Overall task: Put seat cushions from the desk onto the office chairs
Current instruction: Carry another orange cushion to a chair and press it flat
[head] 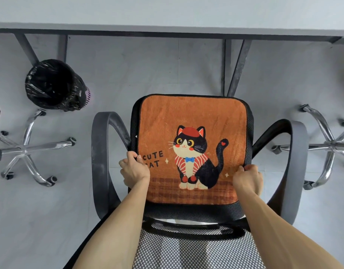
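Observation:
An orange seat cushion (192,117) printed with a black-and-white cat and the words "CUTE CAT" lies flat on the black mesh seat of an office chair (102,152) right below me. My left hand (133,170) grips the cushion's left edge, fingers curled over it. On the opposite edge my right hand (247,180) grips the cushion the same way. The chair's mesh backrest (192,247) is nearest me, between my forearms. The grey desk (167,14) runs across the top of the view.
A bin lined with a black bag (55,84) stands on the grey floor at the left under the desk. Chrome star bases of two other chairs sit at the left (25,148) and right (330,144). Desk legs (237,66) stand behind the chair.

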Demonstrator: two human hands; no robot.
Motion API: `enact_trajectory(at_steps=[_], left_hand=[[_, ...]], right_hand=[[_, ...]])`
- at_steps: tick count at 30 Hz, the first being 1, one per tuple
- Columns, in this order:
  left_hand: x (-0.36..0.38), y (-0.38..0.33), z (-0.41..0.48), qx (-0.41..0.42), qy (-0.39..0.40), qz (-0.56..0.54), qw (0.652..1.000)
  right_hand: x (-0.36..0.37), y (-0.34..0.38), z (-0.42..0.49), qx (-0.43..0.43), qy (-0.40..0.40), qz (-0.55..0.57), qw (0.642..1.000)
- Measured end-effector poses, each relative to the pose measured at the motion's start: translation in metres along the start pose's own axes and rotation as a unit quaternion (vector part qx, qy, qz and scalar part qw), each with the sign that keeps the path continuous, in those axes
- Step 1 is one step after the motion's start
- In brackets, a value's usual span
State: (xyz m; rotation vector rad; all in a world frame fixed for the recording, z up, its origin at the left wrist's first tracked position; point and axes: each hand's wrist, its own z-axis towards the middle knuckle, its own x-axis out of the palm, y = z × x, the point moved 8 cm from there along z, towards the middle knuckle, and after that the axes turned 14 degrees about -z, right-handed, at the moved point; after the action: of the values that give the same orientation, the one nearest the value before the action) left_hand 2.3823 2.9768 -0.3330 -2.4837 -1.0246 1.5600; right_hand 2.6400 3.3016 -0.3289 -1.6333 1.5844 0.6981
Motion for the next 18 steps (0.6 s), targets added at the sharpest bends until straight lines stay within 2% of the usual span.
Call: enact_trajectory(at_steps=[3, 6, 8, 11, 14, 18], left_hand=[[-0.006, -0.007, 0.003, 0.043, 0.061, 0.096, 0.993], [-0.014, -0.015, -0.011, 0.077, 0.153, 0.202, 0.964], [-0.015, -0.019, -0.031, 0.069, 0.208, 0.248, 0.944], [-0.04, -0.043, -0.081, 0.101, 0.289, 0.257, 0.917], [-0.062, -0.072, -0.135, 0.173, 0.379, 0.254, 0.873], [-0.113, -0.103, -0.187, 0.267, 0.423, 0.217, 0.838]], right_hand=[[-0.007, 0.001, -0.012, -0.015, 0.029, -0.015, 0.999], [-0.016, 0.008, -0.043, -0.073, 0.11, -0.108, 0.985], [-0.018, 0.012, -0.066, -0.101, 0.16, -0.153, 0.97], [-0.048, 0.018, -0.117, -0.158, 0.181, -0.167, 0.956], [-0.087, 0.027, -0.163, -0.219, 0.174, -0.149, 0.949], [-0.145, 0.035, -0.231, -0.281, 0.139, -0.073, 0.947]])
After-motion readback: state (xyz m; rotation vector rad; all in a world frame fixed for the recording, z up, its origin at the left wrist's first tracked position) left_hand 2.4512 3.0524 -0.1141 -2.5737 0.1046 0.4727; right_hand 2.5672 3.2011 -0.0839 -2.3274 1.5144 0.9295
